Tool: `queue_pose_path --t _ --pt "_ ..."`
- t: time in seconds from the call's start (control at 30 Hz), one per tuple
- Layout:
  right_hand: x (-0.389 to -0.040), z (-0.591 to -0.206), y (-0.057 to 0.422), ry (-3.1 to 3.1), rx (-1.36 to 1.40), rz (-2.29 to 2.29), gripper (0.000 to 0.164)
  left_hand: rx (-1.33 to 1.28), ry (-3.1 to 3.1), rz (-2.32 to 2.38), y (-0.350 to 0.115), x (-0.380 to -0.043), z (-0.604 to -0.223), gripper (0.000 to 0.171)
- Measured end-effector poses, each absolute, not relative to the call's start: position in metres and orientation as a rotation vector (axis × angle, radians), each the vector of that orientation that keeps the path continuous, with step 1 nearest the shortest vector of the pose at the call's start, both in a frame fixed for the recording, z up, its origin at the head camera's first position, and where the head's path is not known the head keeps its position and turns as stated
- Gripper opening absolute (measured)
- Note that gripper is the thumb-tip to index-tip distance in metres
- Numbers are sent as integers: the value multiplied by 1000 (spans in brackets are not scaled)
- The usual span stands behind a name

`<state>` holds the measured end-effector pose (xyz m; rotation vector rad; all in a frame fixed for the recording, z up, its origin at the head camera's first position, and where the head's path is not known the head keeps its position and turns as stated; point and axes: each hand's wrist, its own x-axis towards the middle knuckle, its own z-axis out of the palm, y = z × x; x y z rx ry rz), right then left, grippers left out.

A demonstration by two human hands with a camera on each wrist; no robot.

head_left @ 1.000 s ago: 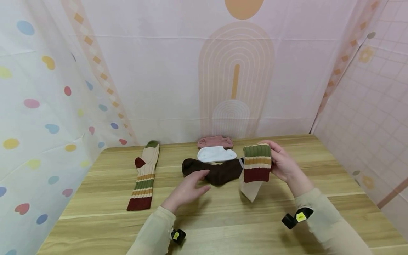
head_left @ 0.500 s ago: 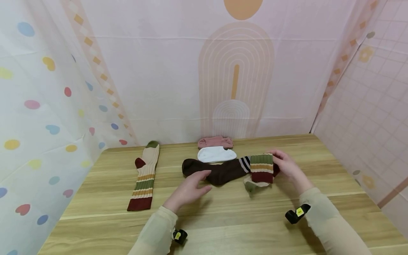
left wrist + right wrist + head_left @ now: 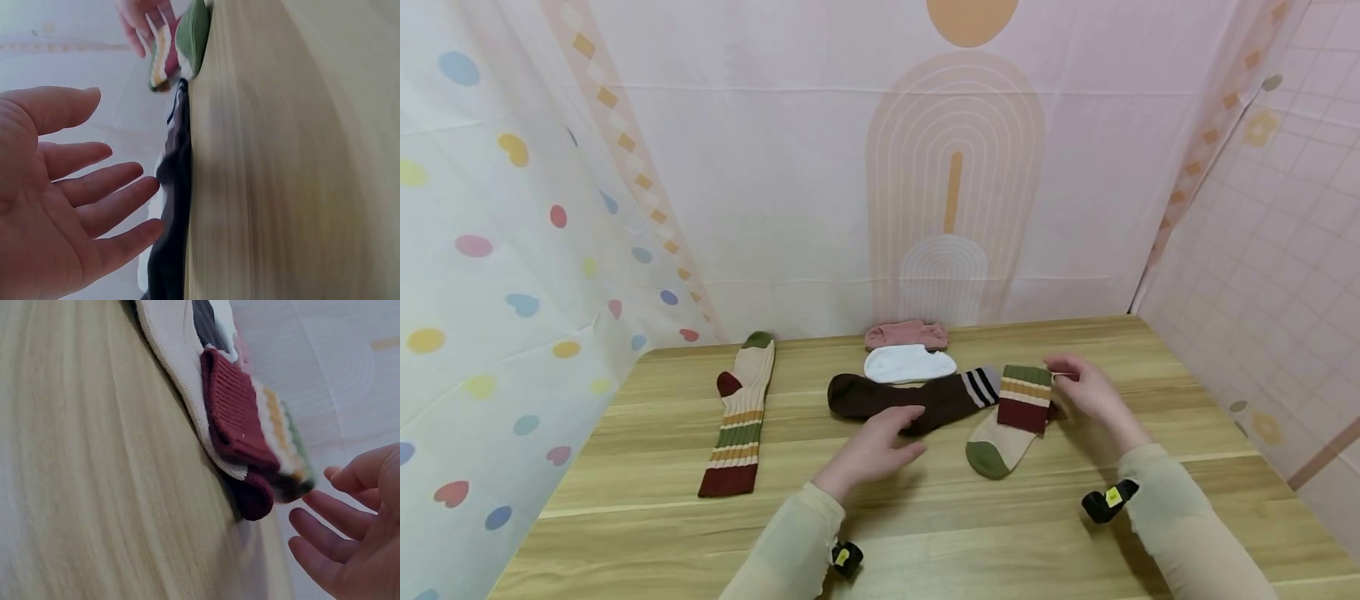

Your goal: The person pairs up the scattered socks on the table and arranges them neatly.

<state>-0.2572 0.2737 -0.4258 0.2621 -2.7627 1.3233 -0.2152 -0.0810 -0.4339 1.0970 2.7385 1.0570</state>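
Note:
A striped sock (image 3: 1025,408) lies folded at the right of the table, its cuff of green, mustard, cream and maroon bands turned over a cream foot with a green toe (image 3: 988,458). Right at the fold's right edge is my right hand (image 3: 1086,387); in the right wrist view its fingers (image 3: 337,512) are spread and relaxed, with no cloth between them. My left hand (image 3: 876,450) hovers with loose, parted fingers at the near side of a dark brown sock (image 3: 936,400), overlapping it in the head view. That sock's black-and-grey striped cuff reaches the folded one.
Behind the brown sock lie a white ankle sock (image 3: 906,363) and a pink one (image 3: 906,335), close together. A matching striped sock (image 3: 737,425) is stretched out at the left of the wooden table (image 3: 625,517). Patterned curtains (image 3: 775,183) stand behind and at both sides.
My right hand has lowered the folded striped sock to the table, let it go and drawn slightly right. The green toe now shows flat. My left hand has shifted a little right.

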Motion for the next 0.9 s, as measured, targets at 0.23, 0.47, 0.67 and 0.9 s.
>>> queue_pose_path --t 0.23,0.47,0.67,0.9 --pt "-253 -424 270 -2752 345 1060 31 1006 2767 1098 -58 -211 -430 45" --pt "-250 -419 256 -2729 448 839 29 869 2771 1164 -40 -208 -431 42" --pt "-246 -416 246 -2702 547 766 26 776 2775 1171 -27 -205 -432 42" --pt "-242 -422 236 -2713 671 639 25 695 2806 1152 -12 -203 -435 44"
